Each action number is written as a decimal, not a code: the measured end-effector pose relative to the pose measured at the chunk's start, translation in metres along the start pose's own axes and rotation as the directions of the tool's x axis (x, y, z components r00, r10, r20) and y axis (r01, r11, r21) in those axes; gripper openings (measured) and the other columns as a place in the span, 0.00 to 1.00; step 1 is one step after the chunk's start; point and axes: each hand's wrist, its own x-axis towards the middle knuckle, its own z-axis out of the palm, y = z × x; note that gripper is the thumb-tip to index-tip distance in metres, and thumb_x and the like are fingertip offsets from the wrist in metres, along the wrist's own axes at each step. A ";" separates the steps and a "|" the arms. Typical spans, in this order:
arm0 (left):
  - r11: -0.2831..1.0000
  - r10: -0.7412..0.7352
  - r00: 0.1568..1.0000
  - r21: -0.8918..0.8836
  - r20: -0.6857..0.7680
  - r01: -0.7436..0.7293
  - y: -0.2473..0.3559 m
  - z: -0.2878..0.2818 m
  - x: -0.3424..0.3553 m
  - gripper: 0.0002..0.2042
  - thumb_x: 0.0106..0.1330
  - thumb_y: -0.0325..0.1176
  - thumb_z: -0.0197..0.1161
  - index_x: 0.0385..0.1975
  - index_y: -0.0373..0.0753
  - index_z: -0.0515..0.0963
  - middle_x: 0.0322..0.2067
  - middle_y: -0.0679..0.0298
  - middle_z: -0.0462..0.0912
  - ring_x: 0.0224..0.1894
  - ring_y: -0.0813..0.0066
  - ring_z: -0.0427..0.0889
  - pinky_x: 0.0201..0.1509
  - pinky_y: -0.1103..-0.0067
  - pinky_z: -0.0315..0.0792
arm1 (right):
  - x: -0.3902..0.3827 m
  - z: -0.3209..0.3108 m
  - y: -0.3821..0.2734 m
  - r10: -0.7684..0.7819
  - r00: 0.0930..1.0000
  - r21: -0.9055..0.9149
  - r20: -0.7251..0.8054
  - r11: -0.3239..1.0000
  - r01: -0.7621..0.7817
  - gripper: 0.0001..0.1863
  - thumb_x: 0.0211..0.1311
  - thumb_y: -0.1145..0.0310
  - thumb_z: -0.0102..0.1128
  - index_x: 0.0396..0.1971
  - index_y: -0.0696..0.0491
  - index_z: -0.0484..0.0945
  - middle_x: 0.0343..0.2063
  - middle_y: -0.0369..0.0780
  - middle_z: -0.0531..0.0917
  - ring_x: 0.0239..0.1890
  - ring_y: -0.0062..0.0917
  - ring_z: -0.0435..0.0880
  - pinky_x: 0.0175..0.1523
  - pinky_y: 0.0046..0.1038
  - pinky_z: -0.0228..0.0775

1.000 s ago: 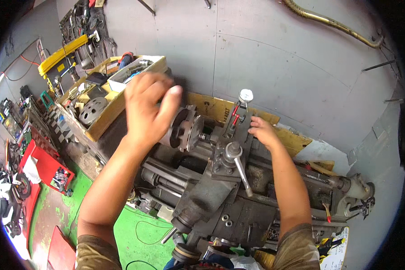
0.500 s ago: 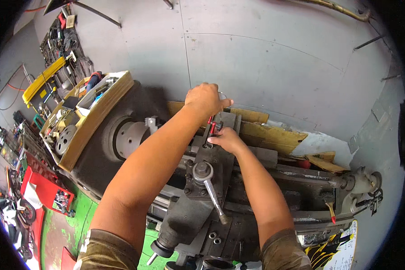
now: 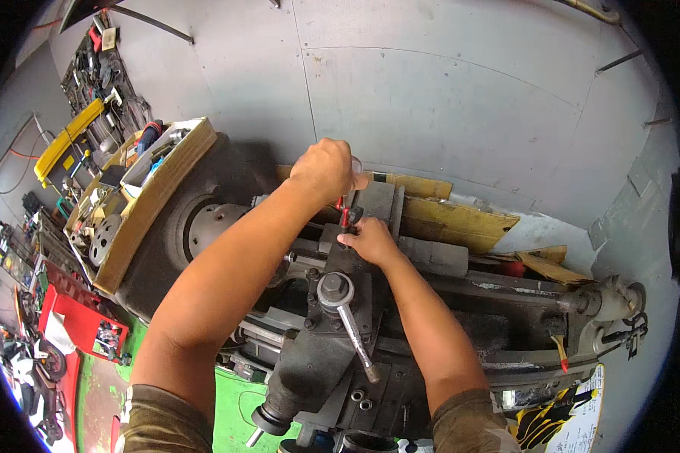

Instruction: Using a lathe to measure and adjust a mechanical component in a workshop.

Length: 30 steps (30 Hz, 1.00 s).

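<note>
My left hand is closed at the top of a slim red-and-dark upright tool at the far end of the lathe's cross slide. Beside its fingers shows the edge of a round, shiny part; the rest is hidden by the hand. Lower down, my right hand is closed around the same tool near its foot, thumb toward the left. The tool's exact kind is not clear. Nearer me stands the tool post with its long metal lever. The lathe chuck lies left, partly behind my left forearm.
A cardboard box of tools and parts sits on the headstock. Cardboard sheets lie behind the bed, before a grey wall. The tailstock end is at right. Two small metal rings rest on the carriage. A brush lies right.
Both hands have shifted slightly left with the red-and-dark tool, which stays in their grip. The whole view has also moved a little.
</note>
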 end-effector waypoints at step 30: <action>0.948 0.286 0.954 -0.120 -0.095 -0.296 -0.031 0.015 0.007 0.25 0.57 0.47 0.72 0.39 0.27 0.85 0.32 0.40 0.86 0.39 0.42 0.88 0.47 0.62 0.82 | 0.000 0.022 0.027 -0.209 0.978 -0.095 -0.023 0.974 0.206 0.29 0.53 0.49 0.80 0.43 0.60 0.86 0.37 0.54 0.88 0.43 0.48 0.88 0.50 0.43 0.78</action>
